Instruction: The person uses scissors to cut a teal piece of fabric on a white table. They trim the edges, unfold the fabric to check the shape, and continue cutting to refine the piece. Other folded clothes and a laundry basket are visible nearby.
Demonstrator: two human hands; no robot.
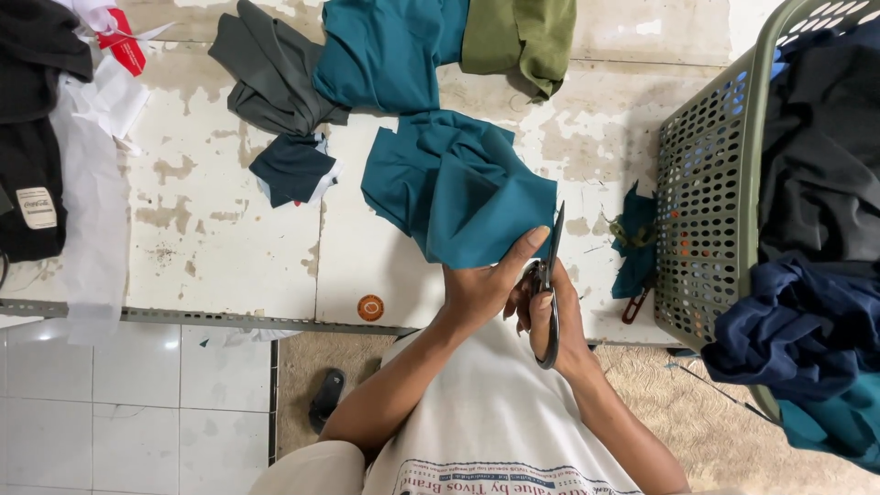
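My left hand (486, 280) pinches the near edge of a teal piece of cloth (454, 183) that lies bunched on a worn white table (220, 238). Right beside it, my right hand (559, 316) grips a pair of dark metal scissors (550, 284), with the blades pointing away from me along the cloth's right edge. The blade tips meet the teal fabric near my left thumb. Both hands sit at the table's near edge.
A green perforated laundry basket (710, 202) full of dark, navy and teal clothes stands at the right. Grey (270, 73), teal (385, 50) and olive (522, 37) cloth lie at the table's far side, a navy scrap (291, 170) mid-table, black garments (32, 128) left, teal offcuts (634, 238) by the basket.
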